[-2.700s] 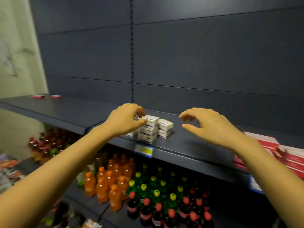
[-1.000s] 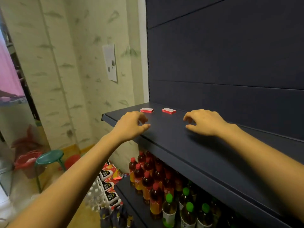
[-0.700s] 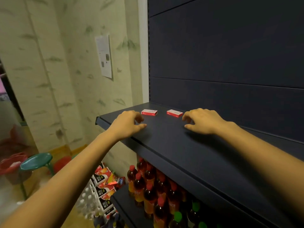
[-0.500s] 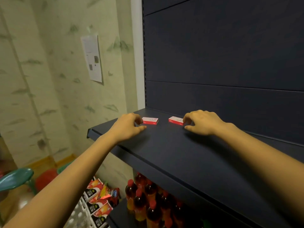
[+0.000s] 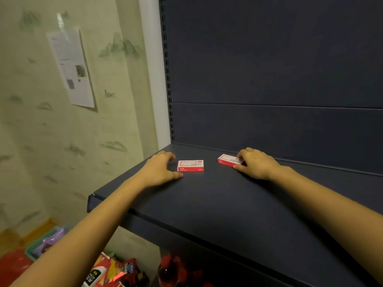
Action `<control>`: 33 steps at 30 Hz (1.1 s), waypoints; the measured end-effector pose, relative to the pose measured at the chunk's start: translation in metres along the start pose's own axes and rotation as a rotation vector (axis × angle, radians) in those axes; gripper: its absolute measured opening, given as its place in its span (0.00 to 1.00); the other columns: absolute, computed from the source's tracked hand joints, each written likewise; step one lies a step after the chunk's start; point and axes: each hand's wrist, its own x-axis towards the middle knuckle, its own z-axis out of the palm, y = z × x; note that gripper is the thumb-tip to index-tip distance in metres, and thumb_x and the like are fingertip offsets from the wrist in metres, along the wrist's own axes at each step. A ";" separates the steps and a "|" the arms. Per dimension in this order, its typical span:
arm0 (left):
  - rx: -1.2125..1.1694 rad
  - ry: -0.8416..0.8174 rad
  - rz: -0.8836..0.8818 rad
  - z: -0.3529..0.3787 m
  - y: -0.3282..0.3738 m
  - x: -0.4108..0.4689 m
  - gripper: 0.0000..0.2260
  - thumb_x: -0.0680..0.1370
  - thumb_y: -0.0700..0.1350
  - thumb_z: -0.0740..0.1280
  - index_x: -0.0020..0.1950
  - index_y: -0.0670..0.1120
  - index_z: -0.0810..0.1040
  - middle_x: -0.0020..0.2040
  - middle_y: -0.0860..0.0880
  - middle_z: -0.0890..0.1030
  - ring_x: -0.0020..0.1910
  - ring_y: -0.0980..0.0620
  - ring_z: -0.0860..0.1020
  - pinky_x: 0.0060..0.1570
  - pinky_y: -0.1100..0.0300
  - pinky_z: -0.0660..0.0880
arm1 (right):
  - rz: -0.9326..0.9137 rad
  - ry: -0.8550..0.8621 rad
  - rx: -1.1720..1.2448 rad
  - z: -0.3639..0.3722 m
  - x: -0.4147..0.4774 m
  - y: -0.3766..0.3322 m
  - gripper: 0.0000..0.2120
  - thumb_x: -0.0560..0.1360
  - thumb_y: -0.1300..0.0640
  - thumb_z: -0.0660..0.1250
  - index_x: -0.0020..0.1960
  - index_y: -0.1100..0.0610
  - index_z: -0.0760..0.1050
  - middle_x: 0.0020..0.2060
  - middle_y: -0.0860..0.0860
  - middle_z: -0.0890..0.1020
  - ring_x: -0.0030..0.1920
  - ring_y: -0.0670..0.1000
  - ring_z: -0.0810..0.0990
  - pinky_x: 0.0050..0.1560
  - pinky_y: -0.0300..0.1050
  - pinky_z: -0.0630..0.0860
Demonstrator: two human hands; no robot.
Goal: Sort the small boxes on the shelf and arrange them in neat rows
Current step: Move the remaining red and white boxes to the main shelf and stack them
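Note:
Two small red and white boxes lie flat near the back left of the dark shelf. My left hand rests on the shelf just left of the left box. Its fingers are loosely curled and its thumb tip reaches the box's front left corner, with nothing held. My right hand covers the right end of the right box, fingers on top and thumb against its front edge, pinching it.
The shelf's left end and front edge drop off beside a patterned wall with a paper sheet on it. Below are red-capped bottles, snack packs and a green basket. A dark back panel closes the rear.
The view swung left from the stacked white boxes to the shelf's left end. Both hands moved forward to the two red and white boxes, and my right hand took hold of the right one.

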 end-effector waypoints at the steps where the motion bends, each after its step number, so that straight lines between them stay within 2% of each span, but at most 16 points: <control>1: -0.019 -0.014 0.006 0.002 -0.003 0.004 0.27 0.72 0.51 0.71 0.67 0.43 0.68 0.65 0.44 0.72 0.60 0.47 0.74 0.59 0.55 0.71 | 0.005 -0.001 0.005 -0.001 0.000 0.000 0.22 0.76 0.44 0.61 0.65 0.57 0.67 0.63 0.54 0.72 0.60 0.54 0.73 0.57 0.50 0.74; 4: -0.070 -0.053 0.030 0.005 -0.005 0.015 0.28 0.70 0.52 0.72 0.66 0.43 0.69 0.64 0.43 0.74 0.57 0.47 0.76 0.59 0.53 0.74 | 0.014 0.008 0.018 -0.004 -0.004 0.002 0.22 0.77 0.45 0.61 0.65 0.56 0.67 0.63 0.54 0.71 0.60 0.55 0.74 0.58 0.50 0.74; 8: -0.082 -0.053 0.093 0.011 0.000 0.026 0.30 0.70 0.52 0.72 0.68 0.43 0.69 0.65 0.44 0.75 0.61 0.46 0.75 0.62 0.54 0.72 | 0.008 0.036 0.001 -0.011 -0.020 0.004 0.22 0.77 0.45 0.61 0.66 0.55 0.66 0.64 0.52 0.70 0.60 0.54 0.74 0.55 0.47 0.74; 10: -0.067 -0.053 0.143 0.014 0.004 0.030 0.26 0.71 0.52 0.71 0.66 0.44 0.72 0.64 0.46 0.76 0.60 0.48 0.75 0.60 0.56 0.72 | 0.006 0.047 -0.006 -0.015 -0.030 0.006 0.22 0.77 0.45 0.61 0.67 0.54 0.65 0.64 0.52 0.70 0.60 0.53 0.74 0.53 0.46 0.73; 14: -0.086 -0.042 0.197 0.020 0.010 0.037 0.19 0.71 0.50 0.72 0.59 0.45 0.78 0.58 0.46 0.80 0.51 0.52 0.77 0.55 0.58 0.74 | 0.020 0.090 -0.001 -0.024 -0.054 0.013 0.22 0.77 0.45 0.61 0.67 0.54 0.65 0.64 0.51 0.70 0.60 0.52 0.74 0.55 0.47 0.74; 20: -0.112 0.012 0.280 0.027 0.032 0.036 0.16 0.68 0.49 0.75 0.53 0.45 0.79 0.54 0.47 0.80 0.48 0.53 0.75 0.47 0.61 0.70 | 0.074 0.165 0.027 -0.039 -0.095 0.039 0.20 0.76 0.45 0.62 0.65 0.52 0.67 0.61 0.49 0.71 0.56 0.51 0.75 0.54 0.50 0.75; 27: -0.216 0.066 0.483 0.019 0.118 0.011 0.19 0.65 0.49 0.76 0.53 0.45 0.80 0.52 0.46 0.80 0.49 0.49 0.78 0.53 0.52 0.77 | 0.173 0.259 0.030 -0.065 -0.173 0.085 0.20 0.75 0.44 0.62 0.64 0.51 0.67 0.61 0.47 0.72 0.55 0.49 0.75 0.54 0.52 0.77; 31: -0.286 0.032 0.599 0.026 0.186 -0.016 0.18 0.65 0.48 0.77 0.53 0.45 0.80 0.51 0.48 0.80 0.48 0.51 0.80 0.51 0.54 0.79 | 0.253 0.306 0.015 -0.081 -0.235 0.117 0.21 0.75 0.45 0.63 0.65 0.51 0.67 0.61 0.47 0.72 0.51 0.45 0.73 0.52 0.47 0.77; 33: -0.329 0.000 0.639 0.032 0.221 -0.030 0.17 0.65 0.47 0.77 0.52 0.46 0.81 0.50 0.48 0.80 0.48 0.50 0.80 0.51 0.55 0.79 | 0.296 0.330 0.017 -0.088 -0.270 0.133 0.20 0.75 0.46 0.63 0.65 0.51 0.67 0.60 0.47 0.73 0.52 0.46 0.73 0.53 0.48 0.77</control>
